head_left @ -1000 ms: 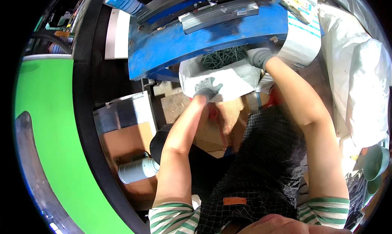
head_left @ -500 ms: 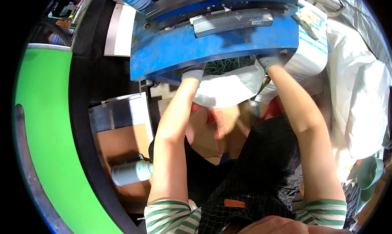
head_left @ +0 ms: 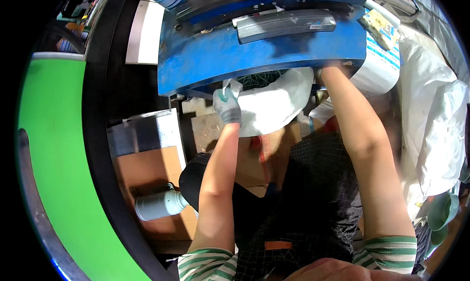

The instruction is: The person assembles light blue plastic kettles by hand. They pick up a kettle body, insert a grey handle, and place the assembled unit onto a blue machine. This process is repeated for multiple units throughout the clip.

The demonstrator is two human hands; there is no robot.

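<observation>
A white sack [head_left: 274,109] hangs open under the front edge of a blue bench [head_left: 215,60]. Many thin dark green strips or sticks [head_left: 259,79] show in its mouth; their exact kind I cannot make out. My left hand [head_left: 226,106], in a grey knit glove with a greenish patch, is closed on the sack's left rim, a tuft of white material standing up above the fingers. At the sack's right side, my right hand reaches beneath the bench edge. Only its wrist [head_left: 330,74] shows, and its fingers are hidden.
A grey metal bar [head_left: 289,27] lies on the bench. To the left are a bright green panel [head_left: 54,148], cardboard [head_left: 149,171] and a pale blue flask [head_left: 159,206]. White sacking [head_left: 431,114] and green bowls [head_left: 443,210] stand at the right.
My left hand has come out from under the bench, toward me, gripping the sack's rim. The sack's left side has been drawn nearer. My right hand has slipped further under the bench edge.
</observation>
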